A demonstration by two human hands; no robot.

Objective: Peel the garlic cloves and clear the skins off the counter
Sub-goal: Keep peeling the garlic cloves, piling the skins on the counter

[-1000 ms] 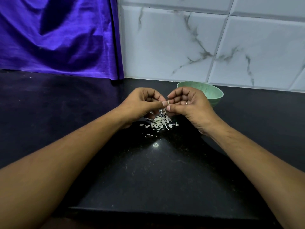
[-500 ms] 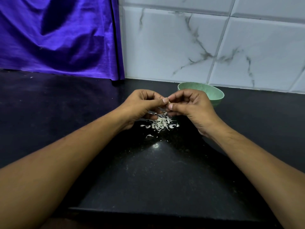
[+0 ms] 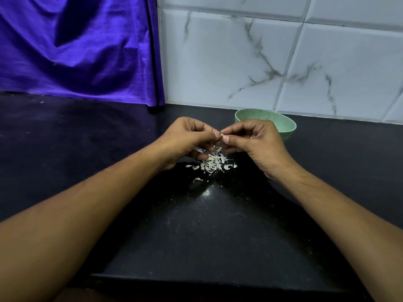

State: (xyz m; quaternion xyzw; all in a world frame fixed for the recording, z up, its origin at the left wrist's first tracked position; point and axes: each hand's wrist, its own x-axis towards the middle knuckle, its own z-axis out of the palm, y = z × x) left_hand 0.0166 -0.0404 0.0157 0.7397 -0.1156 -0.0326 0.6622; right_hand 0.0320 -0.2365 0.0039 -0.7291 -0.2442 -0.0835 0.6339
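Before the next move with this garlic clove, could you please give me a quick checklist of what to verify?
1. Grip on garlic clove by left hand and right hand: ok, both pinch it.
2. Clove fully peeled: cannot tell, fingertips hide it.
3. Upright green bowl just behind the right hand: ok.
4. Bowl's contents: cannot tell, inside hidden.
5. No skins left on the counter: not ok, a pile lies under the hands.

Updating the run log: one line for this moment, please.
phase: peeling | left hand: pinches garlic clove | right hand: pinches same clove | skins: piled on counter | bowl: behind right hand
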